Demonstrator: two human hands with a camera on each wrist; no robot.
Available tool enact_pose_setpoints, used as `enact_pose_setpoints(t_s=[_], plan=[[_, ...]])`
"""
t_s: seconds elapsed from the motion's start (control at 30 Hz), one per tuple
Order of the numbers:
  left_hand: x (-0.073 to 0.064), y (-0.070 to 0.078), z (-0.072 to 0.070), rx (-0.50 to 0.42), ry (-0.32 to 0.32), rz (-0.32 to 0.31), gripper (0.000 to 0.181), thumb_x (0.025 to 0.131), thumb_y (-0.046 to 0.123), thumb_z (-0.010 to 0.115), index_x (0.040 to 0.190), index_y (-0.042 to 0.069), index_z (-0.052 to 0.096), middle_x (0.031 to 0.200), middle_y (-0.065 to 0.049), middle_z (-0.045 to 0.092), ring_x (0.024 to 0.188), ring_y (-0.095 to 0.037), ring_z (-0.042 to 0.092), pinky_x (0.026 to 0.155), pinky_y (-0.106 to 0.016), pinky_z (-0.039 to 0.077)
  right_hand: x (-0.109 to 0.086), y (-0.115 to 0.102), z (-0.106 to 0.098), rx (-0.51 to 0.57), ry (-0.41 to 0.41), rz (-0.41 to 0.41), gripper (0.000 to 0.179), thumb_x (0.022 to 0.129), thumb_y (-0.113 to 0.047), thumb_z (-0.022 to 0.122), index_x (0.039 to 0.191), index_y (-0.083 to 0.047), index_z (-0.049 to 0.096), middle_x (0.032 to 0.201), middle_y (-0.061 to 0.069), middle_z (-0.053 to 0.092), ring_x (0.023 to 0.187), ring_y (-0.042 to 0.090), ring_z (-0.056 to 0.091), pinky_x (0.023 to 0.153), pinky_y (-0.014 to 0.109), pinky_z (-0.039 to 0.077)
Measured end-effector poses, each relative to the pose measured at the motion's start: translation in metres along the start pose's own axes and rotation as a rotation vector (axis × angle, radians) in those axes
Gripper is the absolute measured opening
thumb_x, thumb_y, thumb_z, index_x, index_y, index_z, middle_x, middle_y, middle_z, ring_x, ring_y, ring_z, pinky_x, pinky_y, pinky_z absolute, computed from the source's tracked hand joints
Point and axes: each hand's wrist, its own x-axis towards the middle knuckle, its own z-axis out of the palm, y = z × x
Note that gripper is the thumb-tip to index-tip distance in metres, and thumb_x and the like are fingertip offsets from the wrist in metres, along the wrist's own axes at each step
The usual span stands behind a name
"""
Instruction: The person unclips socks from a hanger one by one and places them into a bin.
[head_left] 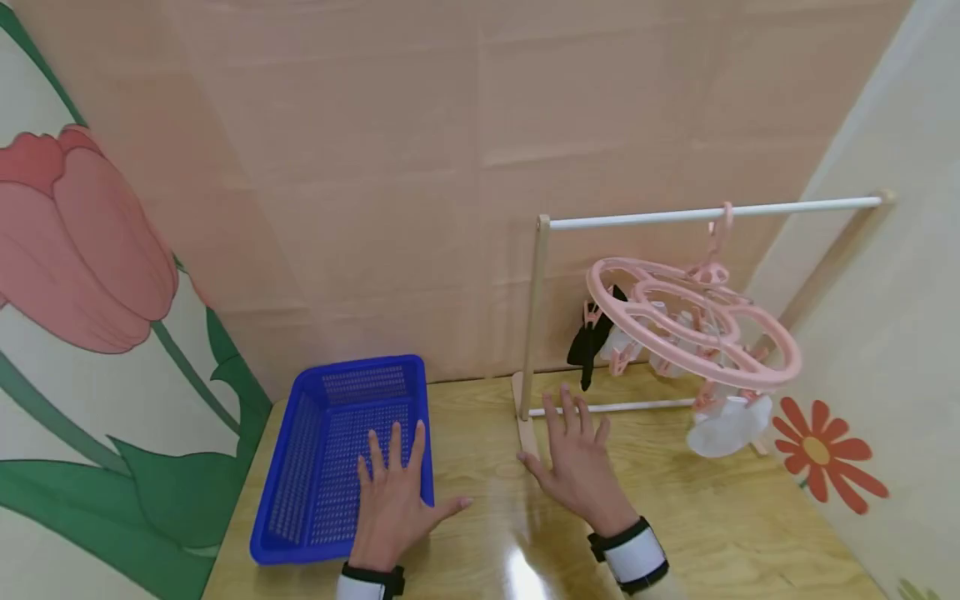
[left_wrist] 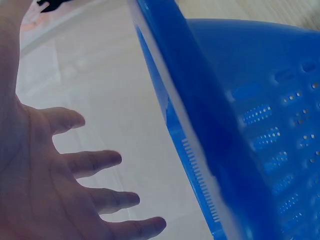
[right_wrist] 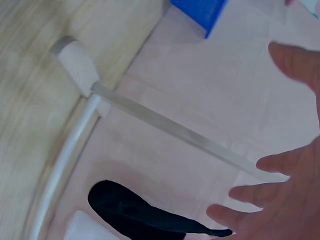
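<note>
My left hand (head_left: 393, 508) is held palm down with fingers spread, overlapping the right side of a blue plastic basket (head_left: 273, 492) in the head view. Nothing is in its grasp. In the left wrist view the fingers stand apart from the basket's rim (left_wrist: 200, 100). My right hand (head_left: 581, 471), also spread and holding nothing, hovers in front of the drying rack's left foot (head_left: 528, 437). A pink round clip hanger (head_left: 697, 321) hangs from the rack's white top bar (head_left: 637, 219). Clipped to it are a black cloth item (head_left: 590, 337) and several white ones, one (head_left: 729, 427) at the front right.
The wooden table (head_left: 480, 467) meets a peach-coloured backdrop (head_left: 375, 208) at the back. A wall with a tulip picture (head_left: 82, 242) stands at left, and a white wall with a red flower (head_left: 817, 450) at right. The rack's lower bar (head_left: 637, 407) runs low behind the right hand.
</note>
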Motion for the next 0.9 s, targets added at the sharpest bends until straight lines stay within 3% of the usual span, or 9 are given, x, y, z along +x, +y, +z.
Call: enact_pose_setpoints(t_s=[0.13,0.27,0.37,0.57,0.73,0.9], plan=[[-0.003,-0.002,0.0,-0.004,0.002,0.007,0.133,0.065,0.101,0.058,0.168,0.023,0.025,0.171,-0.024,0.028,0.155,-0.062,0.019,0.119,-0.079,0.026,0.005,0.002,-0.018,0.04,0.123,-0.045,0.078,0.088,-0.041,0.083,0.146,0.003,0.053,0.148,0.031,0.055,0.132,0.052,0.056,0.103,0.074,0.045],[-0.012,-0.009,0.002,-0.006,-0.021,-0.014,0.132,0.064,0.099,0.061,0.166,0.021,0.032,0.169,-0.024,0.034,0.154,-0.062,0.024,0.117,-0.077,0.03,0.009,0.005,-0.036,0.121,0.275,-0.119,0.054,0.087,-0.027,0.085,0.128,0.003,0.067,0.13,0.027,0.068,0.116,0.045,0.066,0.094,0.06,0.056],[-0.019,-0.016,0.004,-0.003,-0.048,-0.035,0.133,0.063,0.101,0.058,0.165,0.019,0.034,0.169,-0.024,0.034,0.154,-0.061,0.024,0.117,-0.077,0.03,0.011,0.009,-0.051,0.179,0.378,-0.168,0.038,0.093,-0.026,0.079,0.116,0.003,0.073,0.117,0.023,0.073,0.106,0.041,0.069,0.087,0.055,0.058],[-0.03,-0.029,0.004,0.012,-0.036,-0.04,0.136,0.062,0.104,0.055,0.165,0.017,0.035,0.167,-0.023,0.039,0.153,-0.059,0.028,0.117,-0.076,0.032,0.014,0.018,-0.087,0.217,0.548,-0.174,0.054,0.107,-0.045,0.056,0.103,0.005,0.076,0.101,0.021,0.076,0.094,0.039,0.069,0.083,0.051,0.056],[-0.038,-0.046,0.002,0.016,-0.043,-0.091,0.135,0.066,0.103,0.053,0.165,0.014,0.033,0.164,-0.025,0.042,0.152,-0.061,0.028,0.116,-0.078,0.031,0.011,0.03,-0.111,0.205,0.647,-0.148,0.034,0.099,-0.028,0.07,0.1,0.006,0.077,0.099,0.022,0.076,0.092,0.04,0.07,0.084,0.047,0.052],[-0.043,-0.065,-0.008,0.013,-0.059,-0.187,0.133,0.071,0.101,0.051,0.166,0.009,0.029,0.165,-0.03,0.035,0.154,-0.064,0.018,0.118,-0.08,0.024,0.008,0.051,-0.123,0.21,0.719,-0.113,0.021,0.088,-0.01,0.078,0.099,0.008,0.076,0.101,0.025,0.076,0.097,0.044,0.07,0.103,0.02,0.046]])
